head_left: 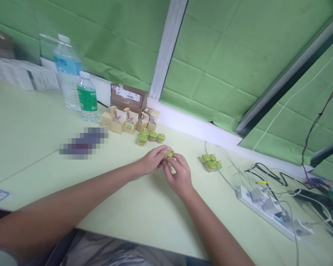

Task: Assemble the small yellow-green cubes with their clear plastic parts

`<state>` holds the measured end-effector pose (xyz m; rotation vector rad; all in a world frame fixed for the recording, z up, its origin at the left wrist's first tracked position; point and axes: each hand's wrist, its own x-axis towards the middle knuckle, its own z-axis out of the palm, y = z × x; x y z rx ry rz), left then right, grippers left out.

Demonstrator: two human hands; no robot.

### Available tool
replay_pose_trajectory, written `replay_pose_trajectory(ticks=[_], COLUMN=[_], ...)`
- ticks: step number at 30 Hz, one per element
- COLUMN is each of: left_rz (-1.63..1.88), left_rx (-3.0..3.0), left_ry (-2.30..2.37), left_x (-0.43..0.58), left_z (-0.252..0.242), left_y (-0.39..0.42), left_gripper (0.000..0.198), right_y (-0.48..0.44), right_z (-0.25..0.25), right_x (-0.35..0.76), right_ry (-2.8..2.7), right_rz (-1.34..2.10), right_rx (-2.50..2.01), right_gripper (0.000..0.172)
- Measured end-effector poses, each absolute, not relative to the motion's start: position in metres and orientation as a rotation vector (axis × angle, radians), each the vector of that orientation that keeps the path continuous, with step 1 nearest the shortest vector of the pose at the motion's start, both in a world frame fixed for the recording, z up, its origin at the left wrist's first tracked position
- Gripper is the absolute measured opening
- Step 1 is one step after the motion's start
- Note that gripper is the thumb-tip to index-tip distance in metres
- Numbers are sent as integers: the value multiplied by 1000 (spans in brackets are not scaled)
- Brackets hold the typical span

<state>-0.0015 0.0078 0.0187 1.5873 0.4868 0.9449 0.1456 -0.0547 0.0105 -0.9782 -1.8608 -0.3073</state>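
Near the middle of the table, my left hand [153, 159] and my right hand [180, 173] meet around a small green piece [168, 154]. The fingers of both hands are closed on it, and they hide part of its shape. Small yellow bits show just beneath the fingers. Behind my hands stands a group of small green-topped clear cases [152, 136] with loops on top. A second group of green-topped cases [211, 162] sits to the right of my right hand.
Small open cartons [118, 125] stand before a brown cardboard box [127, 98] at the back. Two water bottles [88, 99] are left of them. A power strip [266, 212] with plugs and tangled cables lies at the right. White boxes [24, 74] line the back left.
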Motion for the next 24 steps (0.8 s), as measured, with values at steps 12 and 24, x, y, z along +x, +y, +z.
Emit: replay_pose_trajectory(ticks=[12, 24], left_rz=[1032, 1194], left_rx=[1487, 1180], left_ry=[537, 781], left_x=[1, -5], left_z=[23, 22], left_y=[8, 32], left_gripper=[42, 45], right_y=[-55, -52], right_z=[12, 18], right_x=[147, 161], right_ry=[-1769, -1696], right_rz=[-331, -290], right_rx=[-929, -1078], right_gripper=[22, 6])
